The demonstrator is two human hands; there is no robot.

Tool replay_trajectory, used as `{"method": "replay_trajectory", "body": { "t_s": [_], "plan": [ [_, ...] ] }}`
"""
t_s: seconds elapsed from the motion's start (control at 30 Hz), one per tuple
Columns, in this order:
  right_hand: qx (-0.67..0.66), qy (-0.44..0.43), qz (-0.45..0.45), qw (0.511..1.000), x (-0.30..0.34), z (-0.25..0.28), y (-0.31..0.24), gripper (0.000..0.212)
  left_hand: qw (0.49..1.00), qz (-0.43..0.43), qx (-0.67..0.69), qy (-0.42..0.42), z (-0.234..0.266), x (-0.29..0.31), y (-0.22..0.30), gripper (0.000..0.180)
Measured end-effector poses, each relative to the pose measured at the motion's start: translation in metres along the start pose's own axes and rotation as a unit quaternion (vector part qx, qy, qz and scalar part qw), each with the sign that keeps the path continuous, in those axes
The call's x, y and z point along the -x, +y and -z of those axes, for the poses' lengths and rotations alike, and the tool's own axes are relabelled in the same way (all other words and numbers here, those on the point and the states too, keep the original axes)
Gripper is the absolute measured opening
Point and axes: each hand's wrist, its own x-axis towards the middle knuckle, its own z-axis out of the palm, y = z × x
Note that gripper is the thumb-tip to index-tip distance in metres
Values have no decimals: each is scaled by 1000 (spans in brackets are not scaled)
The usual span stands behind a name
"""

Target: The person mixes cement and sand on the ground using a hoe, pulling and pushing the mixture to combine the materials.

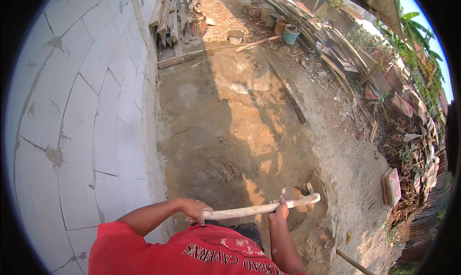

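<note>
Low in front of me, my left hand grips the butt of the handle, and my right hand wraps it farther along, nearer the hoe head. Its long axis runs left to right, rising slightly, head out right over the dirt beside the block wall.

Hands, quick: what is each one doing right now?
Left hand: closed around the end of the wooden handle.
Right hand: closed around the same handle, nearer the tool's head.
</note>
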Motion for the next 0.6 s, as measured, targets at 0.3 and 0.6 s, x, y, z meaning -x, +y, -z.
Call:
{"method": "replay_trajectory", "body": {
  "t_s": [0.3,0.6],
  "plan": [
    [-69,58,-30,996,-47,128,-53,20,851,6,-390,351,-51,-130,15,22],
    [-135,174,-37,975,-184,237,-175,13,877,25,-416,238,-11,-288,223,23]
  ]
}}
